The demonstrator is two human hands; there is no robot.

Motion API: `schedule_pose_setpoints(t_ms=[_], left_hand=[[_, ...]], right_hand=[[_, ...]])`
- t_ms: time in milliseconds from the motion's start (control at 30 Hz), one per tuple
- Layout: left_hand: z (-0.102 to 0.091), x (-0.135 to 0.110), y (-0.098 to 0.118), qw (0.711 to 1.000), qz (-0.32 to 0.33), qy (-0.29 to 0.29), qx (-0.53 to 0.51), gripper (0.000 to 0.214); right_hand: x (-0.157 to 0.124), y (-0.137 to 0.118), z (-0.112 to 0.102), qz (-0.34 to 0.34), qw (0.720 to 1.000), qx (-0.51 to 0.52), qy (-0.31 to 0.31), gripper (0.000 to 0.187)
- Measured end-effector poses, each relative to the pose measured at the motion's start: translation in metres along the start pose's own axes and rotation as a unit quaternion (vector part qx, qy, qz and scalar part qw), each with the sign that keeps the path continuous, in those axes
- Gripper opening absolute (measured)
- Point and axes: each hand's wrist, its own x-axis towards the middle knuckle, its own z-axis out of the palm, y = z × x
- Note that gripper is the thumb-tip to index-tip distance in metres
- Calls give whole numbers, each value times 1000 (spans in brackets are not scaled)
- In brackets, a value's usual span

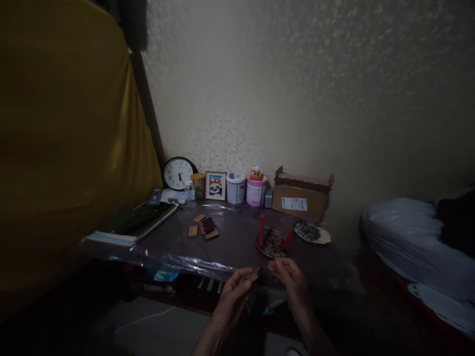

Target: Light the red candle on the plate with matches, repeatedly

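Observation:
My left hand grips a small tan matchbox at the front edge of the table. Close beside it, my right hand pinches what looks like a thin match, its tip near the box; dim light blurs the detail. Just beyond my hands, a metal plate covered in dark bits carries a tall red candle and a shorter red candle, neither showing a flame. Several more matchboxes lie in a loose pile to the left.
A second plate at right holds many matches. Along the wall stand a clock, a panda picture, a white tin, a pink tin and a cardboard box. Books lie left, beside a yellow curtain.

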Motion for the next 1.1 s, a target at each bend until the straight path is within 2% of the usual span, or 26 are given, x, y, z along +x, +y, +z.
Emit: schedule_pose_setpoints(t_ms=[233, 433, 633, 833, 1100], left_hand=[[0, 2, 0, 1000, 6, 5, -9, 18], [-4, 4, -2, 999, 9, 33, -1, 19], [-8, 6, -3, 999, 4, 53, -5, 20], [-3, 6, -1, 997, 13, 73, 3, 20], [-7, 9, -2, 995, 11, 102, 16, 23]], right_hand=[[1, 4, 0, 8, 1000, 15, 4, 26], [0, 5, 2, 14, 999, 28, -10, 26], [-1, 7, 6, 1, 1000, 1, -21, 24], [0, 18, 9, -78, 993, -77, -34, 22], [-3, 27, 12, -194, 961, -190, -53, 19]])
